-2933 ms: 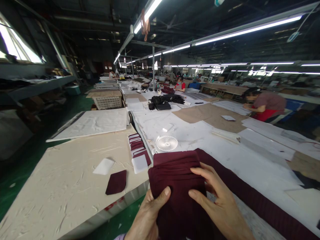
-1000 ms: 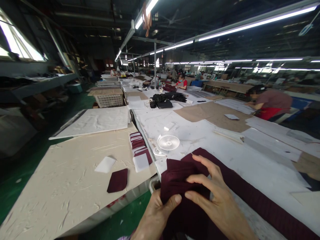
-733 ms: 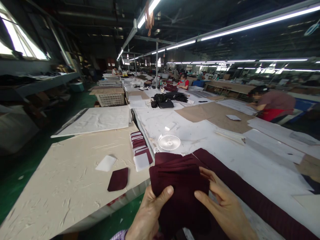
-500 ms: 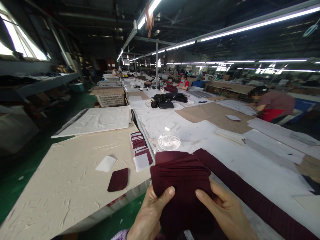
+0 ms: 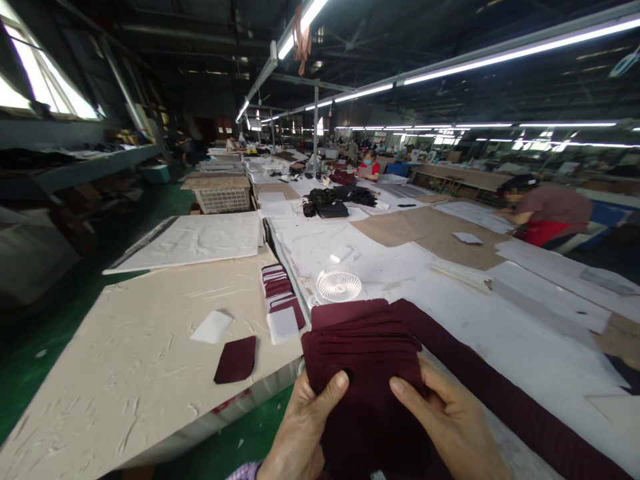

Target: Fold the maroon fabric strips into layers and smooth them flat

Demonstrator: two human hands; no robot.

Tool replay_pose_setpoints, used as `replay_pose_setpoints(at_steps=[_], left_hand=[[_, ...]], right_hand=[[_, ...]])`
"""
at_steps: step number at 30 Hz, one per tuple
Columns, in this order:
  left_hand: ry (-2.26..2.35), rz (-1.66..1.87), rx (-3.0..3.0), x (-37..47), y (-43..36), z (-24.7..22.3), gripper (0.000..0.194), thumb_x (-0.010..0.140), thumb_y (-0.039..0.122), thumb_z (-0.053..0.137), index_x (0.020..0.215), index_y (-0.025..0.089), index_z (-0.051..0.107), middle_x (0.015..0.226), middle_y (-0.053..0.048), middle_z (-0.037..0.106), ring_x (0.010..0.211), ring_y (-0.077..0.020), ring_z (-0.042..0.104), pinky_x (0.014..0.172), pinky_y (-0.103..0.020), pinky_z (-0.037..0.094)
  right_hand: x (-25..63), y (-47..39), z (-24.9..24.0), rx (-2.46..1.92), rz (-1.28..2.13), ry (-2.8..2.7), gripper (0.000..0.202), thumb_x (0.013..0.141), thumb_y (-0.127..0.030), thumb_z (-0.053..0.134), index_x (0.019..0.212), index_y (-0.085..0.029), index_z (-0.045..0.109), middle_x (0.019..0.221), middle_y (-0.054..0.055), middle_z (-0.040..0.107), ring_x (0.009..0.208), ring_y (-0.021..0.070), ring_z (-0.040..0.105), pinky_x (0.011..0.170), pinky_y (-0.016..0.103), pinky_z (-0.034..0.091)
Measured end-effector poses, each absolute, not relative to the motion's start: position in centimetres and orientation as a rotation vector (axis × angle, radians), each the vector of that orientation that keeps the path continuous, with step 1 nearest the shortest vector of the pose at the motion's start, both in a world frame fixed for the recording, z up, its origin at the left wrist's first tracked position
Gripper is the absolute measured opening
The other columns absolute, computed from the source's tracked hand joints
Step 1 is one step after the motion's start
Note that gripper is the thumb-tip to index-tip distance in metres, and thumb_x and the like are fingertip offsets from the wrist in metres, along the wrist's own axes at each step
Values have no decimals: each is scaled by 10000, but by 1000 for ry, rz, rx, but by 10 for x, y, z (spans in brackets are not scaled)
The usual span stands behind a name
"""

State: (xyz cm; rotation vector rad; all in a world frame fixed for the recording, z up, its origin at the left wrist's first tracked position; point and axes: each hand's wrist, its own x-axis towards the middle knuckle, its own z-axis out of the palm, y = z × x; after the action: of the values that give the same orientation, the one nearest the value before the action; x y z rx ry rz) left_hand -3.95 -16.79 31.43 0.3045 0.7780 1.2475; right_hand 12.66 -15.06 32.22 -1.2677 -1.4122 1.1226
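A maroon fabric piece (image 5: 367, 393) is held up in front of me, gripped at both sides. My left hand (image 5: 305, 423) pinches its left side, thumb on the face and fingers behind. My right hand (image 5: 445, 417) pinches the right side the same way. Just beyond it lies a stack of maroon fabric pieces (image 5: 357, 315) with fanned edges; whether it touches the held piece I cannot tell. A long row of overlapped maroon fabric (image 5: 500, 380) runs from there toward the lower right on the white table (image 5: 400, 280).
A white fan (image 5: 339, 287) sits behind the fabric. On the beige-covered table (image 5: 130, 353) at left lie a maroon patch (image 5: 236, 360), a white card (image 5: 213, 327) and a row of maroon and white pieces (image 5: 280, 290). A co-worker (image 5: 555, 207) bends over the table at right.
Both hands keep their grip on the maroon fabric and have barely moved. The view has shifted very slightly; a pale scrap at the bottom shows less now.
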Motion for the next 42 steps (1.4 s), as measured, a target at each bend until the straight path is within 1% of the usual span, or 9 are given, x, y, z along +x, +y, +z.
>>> replay_pose_setpoints(at_steps=[4, 6, 12, 25, 29, 32, 36, 39, 42], left_hand=[[796, 1288, 261, -39, -167, 314, 437, 678, 271, 782, 1094, 194, 677, 913, -81, 755, 882, -252, 701, 899, -383, 520], [781, 1289, 265, -39, -167, 314, 413, 680, 269, 780, 1073, 185, 685, 911, -82, 755, 882, -249, 701, 904, -380, 517], [756, 1245, 292, -40, -167, 313, 426, 654, 239, 797, 1062, 176, 693, 948, -98, 750, 879, -254, 700, 891, -388, 520], [763, 1242, 316, -37, -168, 312, 532, 618, 249, 818, 1123, 173, 668, 1014, -123, 735, 924, -284, 688, 908, -429, 510], [776, 1269, 279, -37, -167, 309, 480, 638, 263, 806, 1090, 162, 678, 981, -117, 743, 925, -281, 689, 910, -421, 511], [825, 1240, 281, -40, -167, 308, 384, 658, 273, 792, 1016, 166, 702, 937, -103, 751, 911, -274, 693, 904, -409, 514], [806, 1199, 361, -44, -169, 310, 378, 679, 261, 776, 1041, 182, 702, 935, -95, 752, 912, -275, 692, 904, -413, 512], [776, 1167, 422, -43, -170, 313, 392, 676, 272, 776, 1045, 156, 708, 933, -111, 750, 943, -293, 680, 909, -424, 510], [775, 1141, 477, -42, -171, 313, 383, 667, 291, 781, 1018, 149, 722, 921, -113, 750, 953, -299, 674, 912, -433, 507]], right_hand=[[123, -154, 325, -1330, 1347, -1288, 429, 808, -465, 648, 1147, -205, 685, 903, 92, 748, 740, 218, 694, 666, 306, 577], [121, -156, 326, -1349, 1388, -1227, 454, 789, -481, 662, 1146, -200, 685, 855, 90, 755, 739, 238, 699, 602, 303, 574], [123, -155, 323, -1317, 1322, -1241, 417, 776, -447, 686, 1114, -202, 700, 876, 87, 760, 773, 264, 705, 675, 354, 589], [124, -153, 324, -1359, 1083, -1442, 283, 788, -421, 666, 960, -210, 744, 937, 63, 748, 884, 265, 683, 790, 338, 558], [124, -152, 323, -1368, 1074, -1485, 269, 822, -414, 621, 967, -212, 724, 960, 68, 732, 900, 248, 675, 811, 338, 554], [129, -149, 321, -1358, 953, -1626, 244, 838, -379, 596, 1002, -220, 682, 1113, 82, 660, 1006, 239, 634, 868, 360, 539], [133, -145, 323, -1284, 493, -1722, 212, 783, -333, 661, 989, -286, 643, 1346, 50, 462, 1255, 280, 455, 1021, 479, 423], [131, -143, 328, -1226, 372, -1834, 171, 790, -324, 671, 958, -312, 639, 1383, 25, 403, 1281, 289, 407, 1034, 519, 390], [128, -141, 334, -1201, 373, -1882, 139, 809, -310, 658, 944, -321, 627, 1355, 12, 416, 1262, 275, 411, 1014, 513, 405]])
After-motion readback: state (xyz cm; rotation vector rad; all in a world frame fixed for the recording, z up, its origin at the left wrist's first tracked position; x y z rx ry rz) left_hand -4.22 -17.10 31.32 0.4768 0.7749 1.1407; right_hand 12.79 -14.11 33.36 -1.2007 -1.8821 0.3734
